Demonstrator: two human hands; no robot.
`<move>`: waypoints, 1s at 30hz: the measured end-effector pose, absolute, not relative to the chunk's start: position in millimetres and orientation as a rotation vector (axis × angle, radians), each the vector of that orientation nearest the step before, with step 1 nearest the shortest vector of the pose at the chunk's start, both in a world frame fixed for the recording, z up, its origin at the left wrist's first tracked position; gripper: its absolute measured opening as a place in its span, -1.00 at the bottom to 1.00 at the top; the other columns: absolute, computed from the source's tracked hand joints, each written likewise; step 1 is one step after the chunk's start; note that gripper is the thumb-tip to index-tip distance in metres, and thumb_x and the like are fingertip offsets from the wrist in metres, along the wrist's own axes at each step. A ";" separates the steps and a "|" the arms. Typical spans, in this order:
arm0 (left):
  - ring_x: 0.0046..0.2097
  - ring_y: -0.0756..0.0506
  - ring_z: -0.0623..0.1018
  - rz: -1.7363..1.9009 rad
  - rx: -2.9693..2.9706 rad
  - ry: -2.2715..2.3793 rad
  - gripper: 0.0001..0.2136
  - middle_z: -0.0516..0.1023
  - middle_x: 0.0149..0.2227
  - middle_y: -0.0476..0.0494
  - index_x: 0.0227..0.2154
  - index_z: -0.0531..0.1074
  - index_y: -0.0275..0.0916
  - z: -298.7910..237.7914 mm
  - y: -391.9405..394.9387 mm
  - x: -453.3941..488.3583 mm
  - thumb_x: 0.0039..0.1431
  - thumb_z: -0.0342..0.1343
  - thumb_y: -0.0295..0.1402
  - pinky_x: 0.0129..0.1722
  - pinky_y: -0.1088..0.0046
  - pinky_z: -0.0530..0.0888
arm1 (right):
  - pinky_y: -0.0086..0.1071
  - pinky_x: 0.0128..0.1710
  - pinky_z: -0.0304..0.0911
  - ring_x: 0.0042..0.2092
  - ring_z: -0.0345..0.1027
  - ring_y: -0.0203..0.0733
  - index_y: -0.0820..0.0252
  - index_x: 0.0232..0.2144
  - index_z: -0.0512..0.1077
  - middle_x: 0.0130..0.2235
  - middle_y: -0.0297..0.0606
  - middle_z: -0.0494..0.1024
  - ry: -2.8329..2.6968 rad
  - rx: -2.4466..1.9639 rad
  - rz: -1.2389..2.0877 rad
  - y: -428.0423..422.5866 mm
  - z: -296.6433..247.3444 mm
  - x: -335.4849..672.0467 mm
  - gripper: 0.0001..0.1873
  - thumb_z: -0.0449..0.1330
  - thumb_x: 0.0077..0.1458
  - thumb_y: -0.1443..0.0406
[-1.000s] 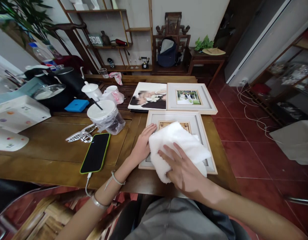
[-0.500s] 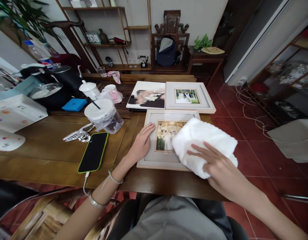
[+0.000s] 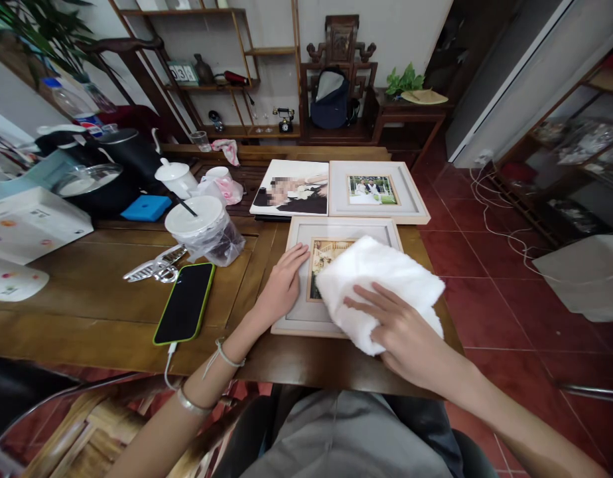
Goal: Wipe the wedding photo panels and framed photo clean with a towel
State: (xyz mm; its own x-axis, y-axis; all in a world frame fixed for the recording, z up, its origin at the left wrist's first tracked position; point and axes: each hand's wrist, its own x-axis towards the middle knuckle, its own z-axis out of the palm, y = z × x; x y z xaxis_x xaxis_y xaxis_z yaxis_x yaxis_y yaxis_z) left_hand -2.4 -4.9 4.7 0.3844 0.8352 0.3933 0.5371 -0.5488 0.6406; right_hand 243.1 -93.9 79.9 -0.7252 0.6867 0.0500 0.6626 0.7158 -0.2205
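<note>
A pale-framed photo (image 3: 297,313) lies flat at the near edge of the wooden table (image 3: 92,292). My left hand (image 3: 282,285) rests flat on the frame's left border, fingers stretched out. My right hand (image 3: 403,330) lies palm down on a white fluffy cloth (image 3: 381,275), fingers spread, pressing it onto the right half of the frame. The cloth hides most of the picture; only its left strip shows.
Behind lie a second framed photo (image 3: 377,192) and an unframed print (image 3: 291,188). Left of the frame are a green-cased phone (image 3: 184,303) on a cable, a metal hair clip (image 3: 154,266), a lidded cup in a plastic bag (image 3: 203,230), pots and boxes. Red tile floor (image 3: 495,312) lies right.
My right hand slid the cloth from the frame's middle to its right side, then back a little to the left. The left hand stayed put on the frame.
</note>
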 end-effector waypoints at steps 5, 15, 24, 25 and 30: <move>0.29 -0.19 0.24 0.950 2.263 1.133 -0.56 0.34 0.21 -0.27 0.13 0.33 -0.26 7.4 -3.7 -5.9 0.19 -0.09 -0.56 0.26 0.02 0.20 | 0.12 0.26 -0.06 0.28 0.01 0.23 0.26 -0.46 0.57 0.23 -0.08 0.29 -2.849 -0.944 0.363 -76.5 66.0 208.7 -0.80 0.17 -0.18 0.46; 0.29 -0.17 0.24 0.978 2.276 1.135 -0.56 0.37 0.19 -0.27 0.11 0.34 -0.26 4.5 -2.3 -8.4 0.22 -0.17 -0.59 0.27 0.01 0.19 | -0.01 0.25 0.10 0.22 0.19 0.09 0.23 -0.63 0.47 0.16 -0.13 0.39 -2.744 -1.243 0.234 -102.6 84.0 257.1 -0.72 0.04 -0.32 0.59; 0.29 -0.16 0.23 0.992 2.254 1.163 -0.54 0.36 0.19 -0.24 0.12 0.34 -0.24 3.5 -3.7 -5.6 0.20 -0.17 -0.62 0.28 -0.01 0.18 | 0.02 0.26 0.09 0.24 0.16 0.04 0.18 -0.71 0.39 0.11 -0.21 0.45 -2.658 -1.260 0.203 -110.4 84.9 284.5 -0.69 -0.02 -0.37 0.61; 0.29 -0.16 0.23 0.985 2.257 1.169 -0.54 0.36 0.19 -0.25 0.12 0.34 -0.25 3.3 -3.9 -5.2 0.20 -0.17 -0.62 0.28 0.00 0.18 | 0.03 0.27 0.08 0.25 0.14 0.06 0.20 -0.70 0.41 0.12 -0.19 0.44 -2.668 -1.256 0.201 -108.8 83.7 278.7 -0.69 -0.01 -0.37 0.61; 0.29 -0.17 0.23 0.974 2.259 1.173 -0.52 0.35 0.20 -0.24 0.13 0.33 -0.24 4.4 -4.2 -4.6 0.17 -0.17 -0.63 0.28 -0.01 0.18 | 0.03 0.29 -0.03 0.29 0.03 0.09 0.22 -0.59 0.52 0.19 -0.17 0.35 -2.784 -1.031 0.326 -89.3 78.2 243.4 -0.71 0.07 -0.31 0.58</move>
